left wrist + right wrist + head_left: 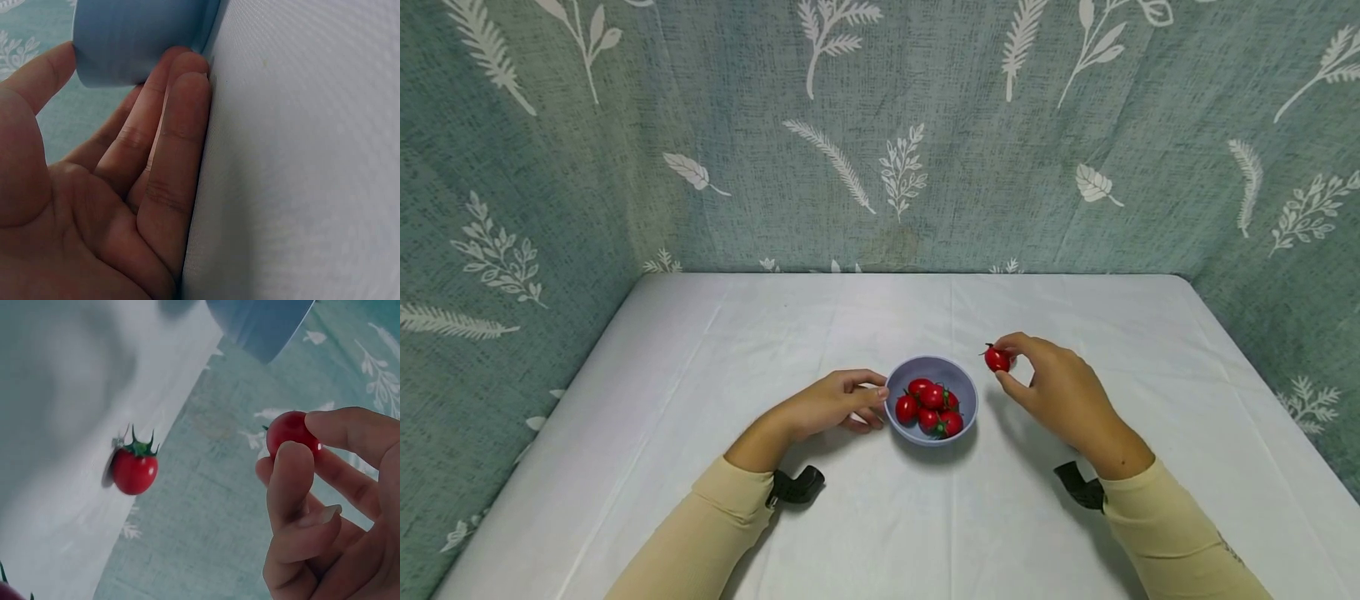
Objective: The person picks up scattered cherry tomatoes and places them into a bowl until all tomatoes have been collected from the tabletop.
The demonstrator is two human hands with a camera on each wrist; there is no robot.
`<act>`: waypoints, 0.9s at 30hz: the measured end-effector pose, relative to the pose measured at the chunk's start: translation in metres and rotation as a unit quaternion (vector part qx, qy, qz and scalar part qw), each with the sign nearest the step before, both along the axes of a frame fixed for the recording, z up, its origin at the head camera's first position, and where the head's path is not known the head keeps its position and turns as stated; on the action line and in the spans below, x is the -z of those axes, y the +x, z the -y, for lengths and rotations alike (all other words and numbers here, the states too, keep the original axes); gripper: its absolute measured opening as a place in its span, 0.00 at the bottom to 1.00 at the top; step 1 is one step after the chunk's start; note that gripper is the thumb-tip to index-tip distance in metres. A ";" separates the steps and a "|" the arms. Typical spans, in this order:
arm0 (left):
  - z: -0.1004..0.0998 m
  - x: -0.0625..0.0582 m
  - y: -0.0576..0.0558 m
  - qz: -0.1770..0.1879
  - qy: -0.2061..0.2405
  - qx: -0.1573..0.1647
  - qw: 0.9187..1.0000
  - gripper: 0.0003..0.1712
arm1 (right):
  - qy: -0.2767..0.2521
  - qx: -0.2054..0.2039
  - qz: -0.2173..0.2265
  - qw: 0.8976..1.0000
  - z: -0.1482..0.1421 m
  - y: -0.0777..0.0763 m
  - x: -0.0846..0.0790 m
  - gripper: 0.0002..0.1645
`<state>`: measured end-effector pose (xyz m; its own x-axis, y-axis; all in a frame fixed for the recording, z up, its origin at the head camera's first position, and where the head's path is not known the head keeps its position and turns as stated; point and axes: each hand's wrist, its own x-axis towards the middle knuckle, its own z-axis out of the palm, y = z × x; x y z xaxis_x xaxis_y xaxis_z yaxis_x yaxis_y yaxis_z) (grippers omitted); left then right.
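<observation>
Several red cherry tomatoes [932, 397] lie in a small blue-violet bowl [972, 421]. At its left side is my left hand [838, 404], its fingers fairly straight. Thumb and fingertips touch the outer wall of the bowl [131, 40] in the left wrist view. To the right of the bowl, my right hand [1060, 392] pinches one cherry tomato [996, 359] between thumb and fingers, above the table. The right wrist view shows this held tomato [289, 432] and another cherry tomato [134, 470] with green sepals lying on the white cloth.
A white cloth covers the table [850, 533]. Green leaf-patterned curtain [737, 217] stands along its back and sides. Part of a further tomato [11, 592] shows at the lower left of the right wrist view.
</observation>
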<state>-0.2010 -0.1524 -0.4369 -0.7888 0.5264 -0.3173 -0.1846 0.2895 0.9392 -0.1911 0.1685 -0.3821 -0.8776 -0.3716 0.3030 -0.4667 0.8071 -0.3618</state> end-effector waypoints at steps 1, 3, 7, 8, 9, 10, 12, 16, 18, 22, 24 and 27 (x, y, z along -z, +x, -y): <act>0.000 0.000 0.000 -0.001 0.001 0.001 1.000 0.27 | -0.002 -0.004 -0.004 1.000 0.001 0.001 0.000 0.18; 0.000 0.001 0.000 -0.002 0.001 0.002 1.000 0.27 | -0.002 -0.009 -0.010 1.000 0.003 0.003 0.000 0.18; 0.000 0.002 0.000 -0.002 0.001 0.003 1.000 0.28 | -0.001 -0.018 -0.019 1.000 0.007 0.007 -0.001 0.19; 0.001 0.002 0.000 -0.002 0.001 0.002 1.000 0.28 | 0.000 -0.019 -0.019 1.000 0.008 0.008 -0.001 0.20; 0.001 0.002 0.000 -0.002 0.001 0.002 1.000 0.28 | 0.000 -0.020 -0.020 1.000 0.009 0.009 -0.002 0.20; 0.001 0.002 0.000 -0.002 0.000 0.001 1.000 0.28 | -0.001 -0.022 -0.021 1.000 0.010 0.010 -0.002 0.20; 0.001 0.002 0.000 -0.002 0.000 0.000 1.000 0.28 | -0.002 -0.024 -0.021 0.999 0.012 0.012 -0.003 0.20; 0.000 0.001 0.001 -0.002 -0.003 -0.001 1.000 0.28 | -0.001 -0.032 -0.022 0.999 0.016 0.015 -0.002 0.20; 0.000 0.001 0.001 -0.001 -0.003 -0.002 1.000 0.28 | 0.001 -0.036 -0.020 0.999 0.017 0.017 -0.001 0.20; 0.000 0.001 0.000 -0.003 -0.002 -0.001 1.000 0.27 | -0.004 -0.049 -0.012 0.999 0.020 0.019 0.001 0.20; 0.000 0.002 0.000 -0.005 0.000 0.000 1.000 0.27 | -0.008 -0.059 -0.007 0.998 0.021 0.020 0.002 0.20; 0.001 0.002 0.000 -0.006 0.002 0.001 1.000 0.27 | -0.007 -0.073 -0.003 0.997 0.022 0.020 0.003 0.21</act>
